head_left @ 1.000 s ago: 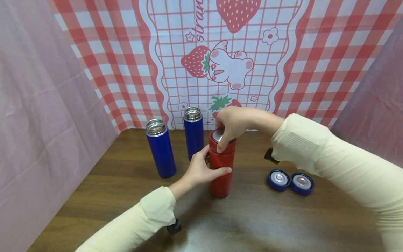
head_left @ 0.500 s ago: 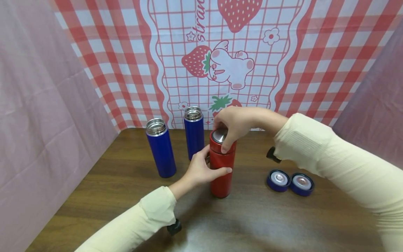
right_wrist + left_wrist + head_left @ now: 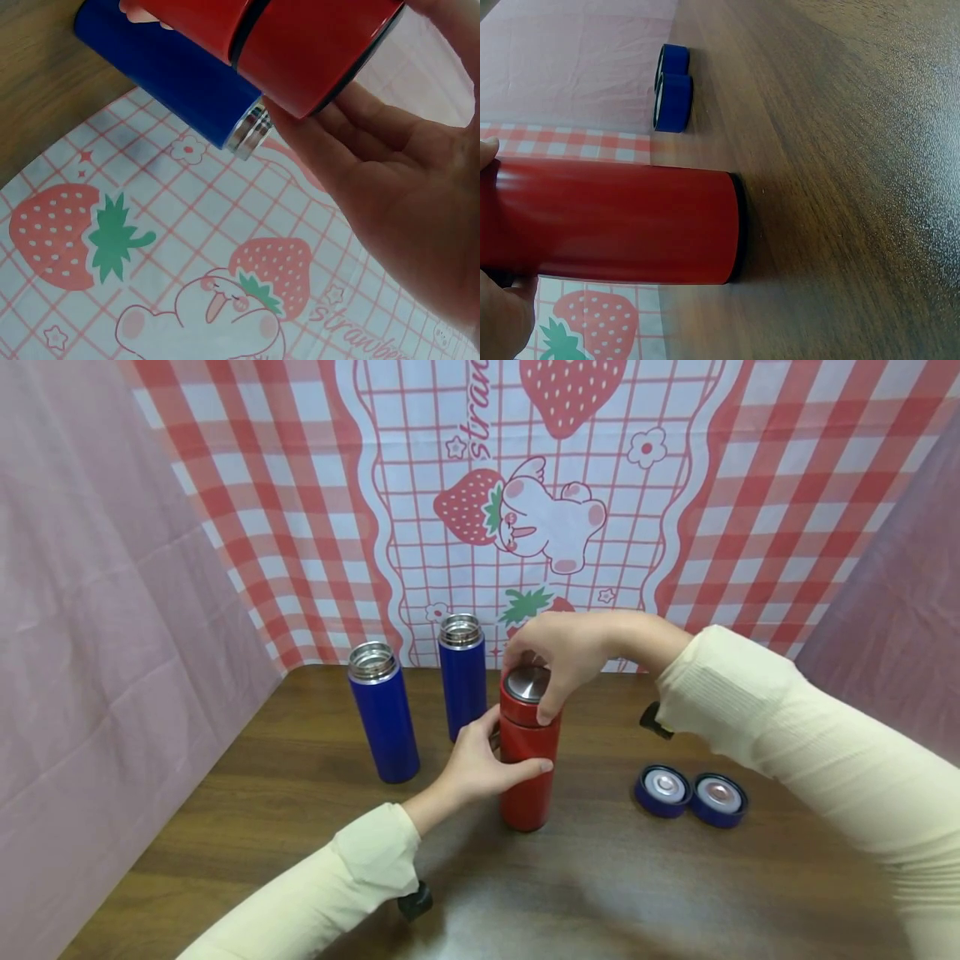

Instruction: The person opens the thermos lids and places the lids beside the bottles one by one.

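A red vacuum flask [image 3: 525, 797] stands upright near the middle of the wooden table. My left hand [image 3: 477, 762] grips its body, thumb across the front and fingers behind. From above, my right hand [image 3: 566, 652] holds the red lid [image 3: 517, 708], its thumb on the near side and fingers at the far side. A metal disc shows on top of the lid. In the right wrist view a dark seam separates the lid [image 3: 307, 56] from the body. The flask's black base [image 3: 739, 229] meets the table in the left wrist view.
Two blue flasks, one at left [image 3: 384, 727] and one further back [image 3: 465, 685], stand with bare steel necks. To the right, two blue lids [image 3: 663, 792] [image 3: 718, 800] lie side by side, inner sides up. A checked strawberry cloth [image 3: 300, 510] hangs behind the table.
My right hand has turned round the lid, its thumb shifting right and its fingers left. More of the lid's metal top now shows. The left hand and the flask's body stay put.
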Demonstrator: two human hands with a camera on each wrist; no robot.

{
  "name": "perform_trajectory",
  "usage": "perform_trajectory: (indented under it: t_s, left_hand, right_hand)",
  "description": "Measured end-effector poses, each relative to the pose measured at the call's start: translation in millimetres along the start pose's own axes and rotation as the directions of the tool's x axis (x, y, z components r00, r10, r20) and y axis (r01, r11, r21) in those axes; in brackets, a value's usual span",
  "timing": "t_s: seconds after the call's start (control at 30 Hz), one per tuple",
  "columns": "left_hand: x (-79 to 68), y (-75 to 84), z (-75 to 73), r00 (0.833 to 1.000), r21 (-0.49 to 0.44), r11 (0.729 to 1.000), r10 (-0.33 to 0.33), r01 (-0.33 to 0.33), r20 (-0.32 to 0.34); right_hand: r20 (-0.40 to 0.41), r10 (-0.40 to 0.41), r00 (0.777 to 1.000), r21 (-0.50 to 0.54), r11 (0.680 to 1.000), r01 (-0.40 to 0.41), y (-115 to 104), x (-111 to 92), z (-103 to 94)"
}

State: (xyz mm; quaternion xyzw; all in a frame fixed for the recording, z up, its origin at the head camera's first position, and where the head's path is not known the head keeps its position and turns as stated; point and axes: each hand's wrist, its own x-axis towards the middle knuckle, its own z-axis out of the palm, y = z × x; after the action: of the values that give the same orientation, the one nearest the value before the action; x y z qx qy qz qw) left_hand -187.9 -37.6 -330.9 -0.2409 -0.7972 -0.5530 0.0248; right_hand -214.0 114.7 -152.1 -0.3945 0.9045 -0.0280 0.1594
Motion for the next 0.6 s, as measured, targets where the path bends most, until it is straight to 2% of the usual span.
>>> perform_trajectory:
  t_s: [0.23,0.6]
  left_hand:
    - [-0.5,-0.8,-0.4,1.0,0.004,1.0,-0.018,0.018,0.006]
    - [0.1,-0.4,-0.9,1.0,0.006,1.0,-0.009,0.009,0.005]
  right_hand:
    - [0.039,-0.027,0.999,0.046,0.999,0.025,1.7,2.2,-1.4]
    - [0.048,-0.061,0.997,0.054,0.997,0.059,3.1,2.9,-3.0]
